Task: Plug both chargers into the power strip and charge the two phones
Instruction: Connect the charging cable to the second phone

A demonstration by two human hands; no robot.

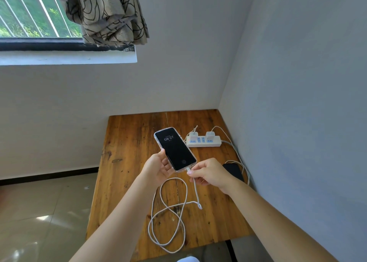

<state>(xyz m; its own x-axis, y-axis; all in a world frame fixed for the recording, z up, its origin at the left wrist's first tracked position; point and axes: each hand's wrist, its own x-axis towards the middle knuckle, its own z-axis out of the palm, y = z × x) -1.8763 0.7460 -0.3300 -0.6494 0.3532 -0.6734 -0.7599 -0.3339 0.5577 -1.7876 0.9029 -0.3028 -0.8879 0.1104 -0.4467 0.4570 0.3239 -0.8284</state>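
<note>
A patterned curtain hangs at far left above the wooden table. The left hand grips a lit phone above it; the right hand pinches the white cable at its port. Two chargers sit in the power strip, a second phone just right.

There are two phones, one with a lit screen and one dark, two white chargers, the left and the right, one power strip, two white cables, one looped and one by the wall, two hands, left and right, and one table.
</note>
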